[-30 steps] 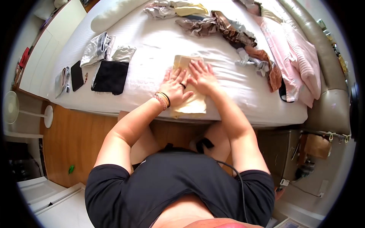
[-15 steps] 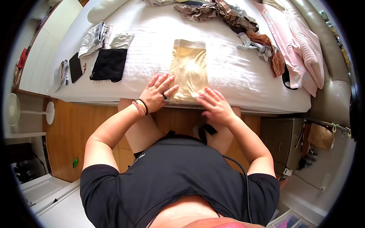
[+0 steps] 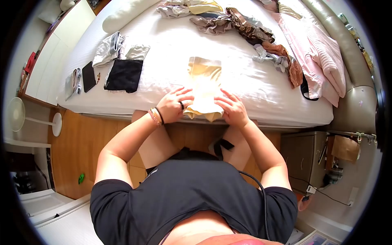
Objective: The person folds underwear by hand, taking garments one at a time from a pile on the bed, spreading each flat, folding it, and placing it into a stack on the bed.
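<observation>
A pale yellow piece of underwear [image 3: 205, 77] lies flat and narrow on the white bed in front of me, its lighter waistband at the far end. Bright sunlight washes out its middle. At the near end the cloth is raised and wavy, hanging slightly over the bed's edge. My left hand [image 3: 175, 105], wearing a black ring and wrist bands, closes on the near left corner. The near right corner is pinched by my right hand [image 3: 232, 108]; its thumb is partly hidden. Both hands rest low over the mattress edge.
Left on the bed [image 3: 163, 57] lie a folded black garment [image 3: 124, 76], folded striped clothes [image 3: 109, 49], a dark phone [image 3: 88, 76] and a small grey folded cloth [image 3: 73, 83]. Rumpled clothes [image 3: 249, 28] and pink bedding [image 3: 318, 53] fill the far right. A white fan [image 3: 57, 124] stands left.
Both hands have gone from lying flat with fingers spread to closing on the near corners. The underwear has slid toward me, and its near edge now lifts and ripples.
</observation>
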{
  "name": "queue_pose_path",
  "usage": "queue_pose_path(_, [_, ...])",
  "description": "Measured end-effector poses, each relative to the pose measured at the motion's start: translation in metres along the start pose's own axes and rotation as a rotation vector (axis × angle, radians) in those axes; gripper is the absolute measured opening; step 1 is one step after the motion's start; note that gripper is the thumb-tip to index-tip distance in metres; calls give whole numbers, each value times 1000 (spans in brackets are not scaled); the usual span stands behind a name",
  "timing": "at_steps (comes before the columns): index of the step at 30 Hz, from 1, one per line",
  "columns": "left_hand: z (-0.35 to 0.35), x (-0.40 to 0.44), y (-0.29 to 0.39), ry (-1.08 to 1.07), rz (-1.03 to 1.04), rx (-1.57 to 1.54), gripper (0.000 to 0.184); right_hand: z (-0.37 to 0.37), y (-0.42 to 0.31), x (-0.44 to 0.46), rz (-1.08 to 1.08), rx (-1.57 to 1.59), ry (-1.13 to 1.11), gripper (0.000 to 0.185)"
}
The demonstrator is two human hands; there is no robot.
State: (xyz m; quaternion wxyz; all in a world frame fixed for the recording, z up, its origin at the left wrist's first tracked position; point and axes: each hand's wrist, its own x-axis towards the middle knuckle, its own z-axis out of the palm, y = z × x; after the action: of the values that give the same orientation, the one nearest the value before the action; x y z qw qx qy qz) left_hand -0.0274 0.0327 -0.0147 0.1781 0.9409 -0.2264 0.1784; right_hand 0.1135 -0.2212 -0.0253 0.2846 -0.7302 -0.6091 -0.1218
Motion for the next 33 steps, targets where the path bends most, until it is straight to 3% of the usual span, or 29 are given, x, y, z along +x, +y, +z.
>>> queue_pose_path(4, [-20,-3,15,71,-264,-640,24,-9,-17,-4,273,513,-86,22])
queue_pose_path(5, [-22,5,11,115,-316,-792,19,-5,-10,0,461,655,-131,24])
queue_pose_path(6, [-12,4,-1,94,-585,-990,20,1,4,6,654,795,-177,26])
queue_pose_path(7, [-3,11,-14,178,-693,-1078,22,13,23,13,760,828,-131,28])
queue_pose_path(8, [5,22,-27,268,-795,-1159,24,11,15,36,813,1050,71,28])
queue_pose_path(10, [21,39,-49,325,-1081,-1239,27,33,36,51,1048,1199,152,29])
queue_pose_path(12, [26,52,-50,366,-1256,-1214,31,54,49,52,1143,1087,200,28])
queue_pose_path(17, [52,45,-51,490,-1044,-931,25,63,36,55,1024,643,360,35])
queue_pose_path(24, [60,48,-50,550,-1103,-696,21,74,52,49,1053,491,446,29])
queue_pose_path(27, [38,54,-31,564,-1000,-395,24,62,51,54,1142,580,334,28])
queue_pose_path(29, [32,55,-24,543,-474,320,30,49,44,60,1159,656,213,27])
queue_pose_path(31, [30,64,-19,406,-242,258,34,86,69,49,967,490,339,27])
queue_pose_path(33, [37,77,-16,203,-136,287,44,67,59,61,1041,422,258,31])
